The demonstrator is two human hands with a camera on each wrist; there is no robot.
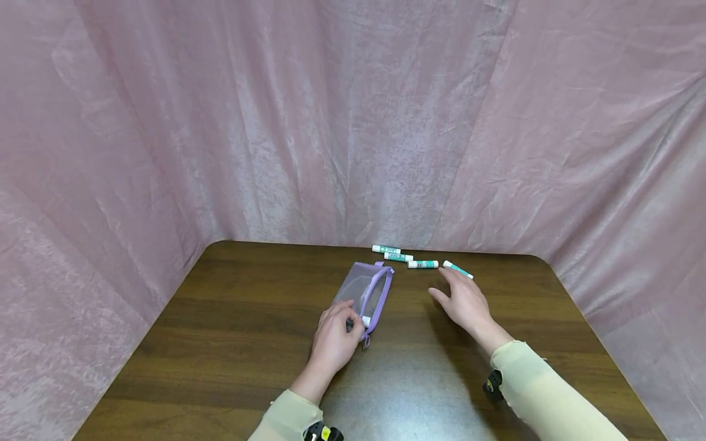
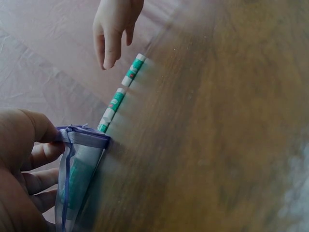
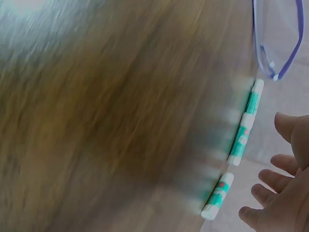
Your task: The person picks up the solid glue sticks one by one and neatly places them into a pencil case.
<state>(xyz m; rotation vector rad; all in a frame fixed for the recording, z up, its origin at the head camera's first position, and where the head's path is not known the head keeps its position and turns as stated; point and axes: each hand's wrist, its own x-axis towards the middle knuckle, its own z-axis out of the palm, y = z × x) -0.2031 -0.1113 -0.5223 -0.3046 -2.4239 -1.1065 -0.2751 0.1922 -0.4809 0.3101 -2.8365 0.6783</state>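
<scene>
A purple-edged mesh zipper pouch (image 1: 353, 285) lies on the table with its zipped side gaping open. My left hand (image 1: 333, 343) pinches the pouch's near edge between thumb and fingers. Inside the mesh, a green and white glue stick (image 2: 76, 181) shows through in the left wrist view. My right hand (image 1: 465, 301) hovers over the table to the right, fingers spread and holding nothing. Its fingertips overlap the rightmost glue stick (image 1: 459, 270) in the head view. Left of that one lies another glue stick (image 1: 423, 264), also white with a green label.
Two more glue sticks, one farther back (image 1: 386, 249) and one just before it (image 1: 398, 257), lie beyond the pouch near the table's far edge. Pink curtains (image 1: 353, 122) hang behind and at both sides of the brown wooden table (image 1: 231, 343).
</scene>
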